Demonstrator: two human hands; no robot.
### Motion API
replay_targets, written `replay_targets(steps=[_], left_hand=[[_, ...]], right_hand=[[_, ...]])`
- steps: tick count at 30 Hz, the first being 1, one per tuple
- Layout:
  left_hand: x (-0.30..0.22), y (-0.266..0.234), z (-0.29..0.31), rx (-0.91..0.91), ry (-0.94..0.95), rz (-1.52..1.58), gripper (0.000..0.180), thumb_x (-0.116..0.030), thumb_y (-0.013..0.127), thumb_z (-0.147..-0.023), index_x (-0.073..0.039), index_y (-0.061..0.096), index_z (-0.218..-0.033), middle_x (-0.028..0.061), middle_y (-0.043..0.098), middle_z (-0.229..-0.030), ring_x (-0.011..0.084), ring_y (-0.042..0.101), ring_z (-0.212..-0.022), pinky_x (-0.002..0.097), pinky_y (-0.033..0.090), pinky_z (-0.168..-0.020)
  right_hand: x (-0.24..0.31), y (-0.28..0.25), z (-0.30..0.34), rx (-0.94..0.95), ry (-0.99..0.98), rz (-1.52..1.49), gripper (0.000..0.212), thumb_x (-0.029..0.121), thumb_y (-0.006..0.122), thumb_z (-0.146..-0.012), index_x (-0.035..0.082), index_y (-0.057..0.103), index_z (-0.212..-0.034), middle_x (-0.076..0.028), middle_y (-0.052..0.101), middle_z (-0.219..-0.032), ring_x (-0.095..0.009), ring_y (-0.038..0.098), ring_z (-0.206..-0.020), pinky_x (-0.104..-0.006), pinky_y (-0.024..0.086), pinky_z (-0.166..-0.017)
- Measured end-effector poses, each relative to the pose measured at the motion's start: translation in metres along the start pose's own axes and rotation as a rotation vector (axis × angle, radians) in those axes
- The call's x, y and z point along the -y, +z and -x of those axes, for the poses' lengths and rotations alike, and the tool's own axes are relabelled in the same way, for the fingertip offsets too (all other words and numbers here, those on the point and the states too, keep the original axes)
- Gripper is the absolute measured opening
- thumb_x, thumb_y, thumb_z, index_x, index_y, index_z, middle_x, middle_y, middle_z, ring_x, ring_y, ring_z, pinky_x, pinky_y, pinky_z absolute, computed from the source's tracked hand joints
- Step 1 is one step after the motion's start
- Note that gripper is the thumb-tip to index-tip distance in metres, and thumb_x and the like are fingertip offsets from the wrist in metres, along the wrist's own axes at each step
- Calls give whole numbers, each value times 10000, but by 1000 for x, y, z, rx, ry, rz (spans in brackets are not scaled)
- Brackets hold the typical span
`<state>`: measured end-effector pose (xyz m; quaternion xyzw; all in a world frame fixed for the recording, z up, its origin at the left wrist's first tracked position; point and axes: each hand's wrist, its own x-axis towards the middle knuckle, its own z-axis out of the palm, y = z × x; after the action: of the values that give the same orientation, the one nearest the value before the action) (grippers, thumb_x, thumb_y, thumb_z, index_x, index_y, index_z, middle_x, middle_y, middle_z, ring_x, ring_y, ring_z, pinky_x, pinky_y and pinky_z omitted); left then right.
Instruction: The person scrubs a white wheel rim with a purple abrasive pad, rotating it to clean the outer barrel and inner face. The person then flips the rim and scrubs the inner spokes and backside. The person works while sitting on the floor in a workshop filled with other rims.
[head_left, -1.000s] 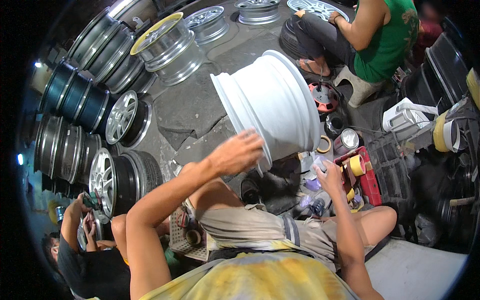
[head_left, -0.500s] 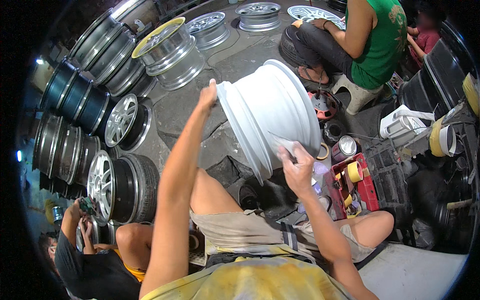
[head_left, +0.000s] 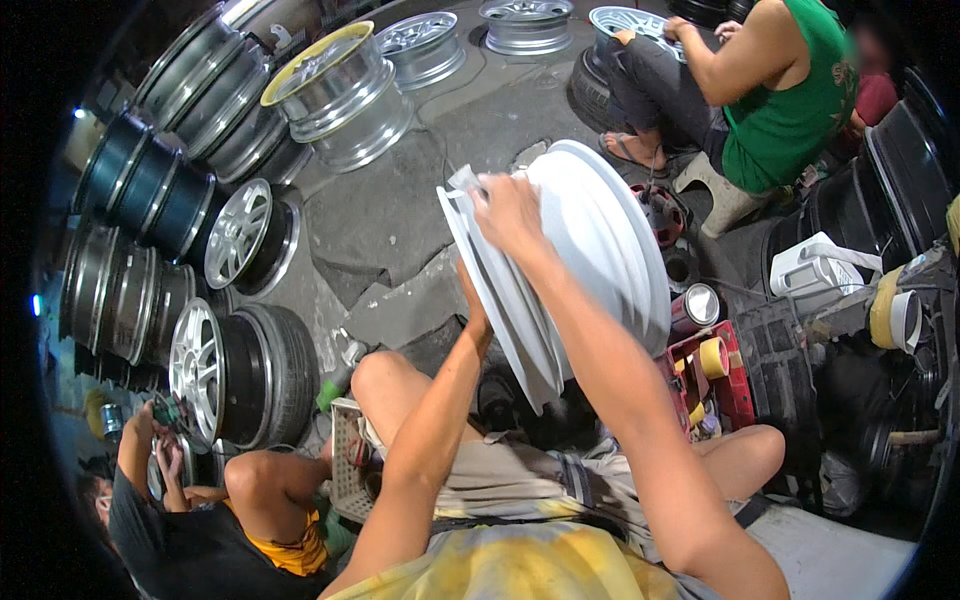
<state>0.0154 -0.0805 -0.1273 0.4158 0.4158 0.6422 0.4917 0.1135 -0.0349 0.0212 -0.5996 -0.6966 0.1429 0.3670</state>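
Observation:
A white-grey wheel rim (head_left: pixel 600 235) stands tilted above my lap, with its barrel toward me. My left hand (head_left: pixel 476 297) grips its left edge from below, and the fingers are partly hidden behind the flange. Across the top of the rim my right hand (head_left: pixel 508 212) presses a small pale sheet (head_left: pixel 464 180) against the upper left flange. The sheet looks like a folded abrasive piece, but its kind is not clear.
Bare rims stand in stacks (head_left: pixel 150 180) on the left. A red tray (head_left: pixel 740 390) with tape rolls and a can (head_left: pixel 697 305) sit to the right. A person in a green shirt (head_left: pixel 800 120) sits ahead; another person (head_left: pixel 190 540) sits at lower left.
My right hand has moved up and left from the rim's lower barrel to its upper left flange. My left hand has slid down the left edge. The rim has shifted slightly right and down.

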Motion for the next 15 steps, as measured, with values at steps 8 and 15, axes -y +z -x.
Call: replay_targets(steps=[8,15], left_hand=[[26,7,-26,-41,-58,121,363,-274,487,-1064,44,660,-1070,86,699,-965,169,684,-832,326,567,-711],[27,5,-66,5,-174,235,308,-225,510,-1055,39,663,-1014,60,693,-896,146,671,-782,302,558,-666]], right_hand=[[-17,-14,-15,41,128,-80,371,332,661,-943,-29,733,-990,-265,721,-987,-437,683,-1003,-520,509,-867],[-34,-74,233,-225,-57,-188,203,-2,717,-875,-7,751,-1076,-169,711,-969,-338,641,-933,-420,501,-817]])
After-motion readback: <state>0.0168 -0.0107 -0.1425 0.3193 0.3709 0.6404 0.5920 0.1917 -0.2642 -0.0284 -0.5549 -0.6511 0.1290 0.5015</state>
